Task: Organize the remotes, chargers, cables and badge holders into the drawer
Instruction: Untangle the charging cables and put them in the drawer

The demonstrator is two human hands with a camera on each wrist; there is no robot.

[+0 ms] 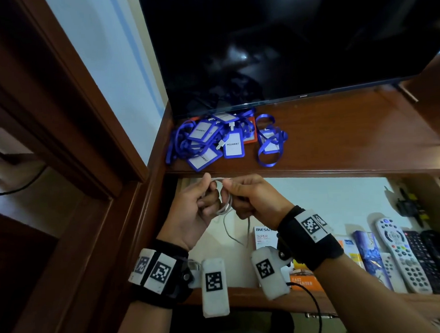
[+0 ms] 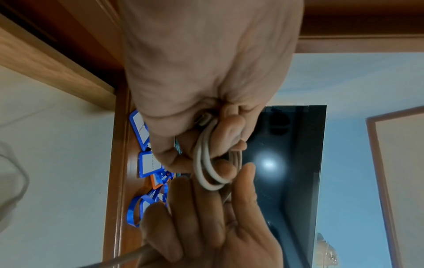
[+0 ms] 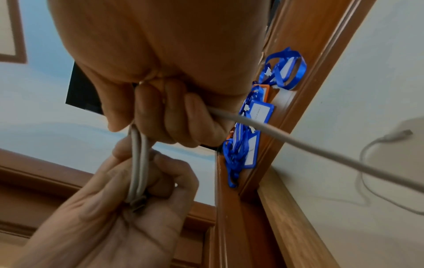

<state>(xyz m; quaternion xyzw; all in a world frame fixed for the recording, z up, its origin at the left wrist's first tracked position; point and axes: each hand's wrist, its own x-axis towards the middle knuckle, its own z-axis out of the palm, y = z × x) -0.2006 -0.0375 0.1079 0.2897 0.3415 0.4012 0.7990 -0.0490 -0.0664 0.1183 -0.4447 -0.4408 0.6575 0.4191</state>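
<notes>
Grey cable (image 1: 225, 204) is held between both hands over the open drawer (image 1: 331, 200); the left hand (image 1: 191, 214) has its fingers curled around two or three small loops with one plug end pressed in the palm, and the right hand (image 1: 257, 200) is closed on the same coil with the free length passing out under its fingers. I judge the risk is here: the loose tail (image 3: 321, 150) hangs down to the drawer floor, so if either grip relaxes the stiff loops may spring open, or the tail may catch on the boxes (image 1: 264, 235) below. Further right in the drawer lie the remotes (image 1: 402, 255), side by side. Above the drawer, on the brown wooden shelf (image 1: 340, 133), the blue badge holders (image 1: 220, 140) wait in a tangled heap; behind them stands a dark television (image 1: 296, 38), beside a pale blue wall (image 1: 99, 58).
</notes>
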